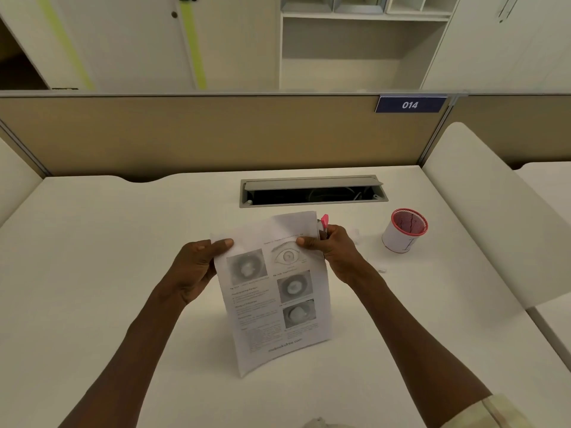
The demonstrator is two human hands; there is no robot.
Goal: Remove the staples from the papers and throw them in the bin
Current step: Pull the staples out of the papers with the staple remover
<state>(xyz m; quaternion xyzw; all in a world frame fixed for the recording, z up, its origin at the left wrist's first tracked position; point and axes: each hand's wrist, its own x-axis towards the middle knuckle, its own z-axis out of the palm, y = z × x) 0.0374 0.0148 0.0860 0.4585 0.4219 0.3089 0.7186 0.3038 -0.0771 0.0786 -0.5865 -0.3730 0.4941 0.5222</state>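
Observation:
A printed set of papers (275, 304) with eye pictures stands tilted on its lower edge on the white desk (123, 273). My left hand (197, 267) pinches its upper left edge. At the upper right corner my right hand (333, 251) grips the sheets together with a pink staple remover (324, 222), whose tip pokes up above the fingers. No staple is visible. A small red mesh bin (404, 230) wrapped in white paper stands to the right of the papers.
An open cable tray (312, 191) is sunk into the desk behind the papers. A beige partition (216, 134) with a "014" sign closes the far edge. A white side panel (494, 227) bounds the right. A small white scrap (382, 269) lies near my right wrist.

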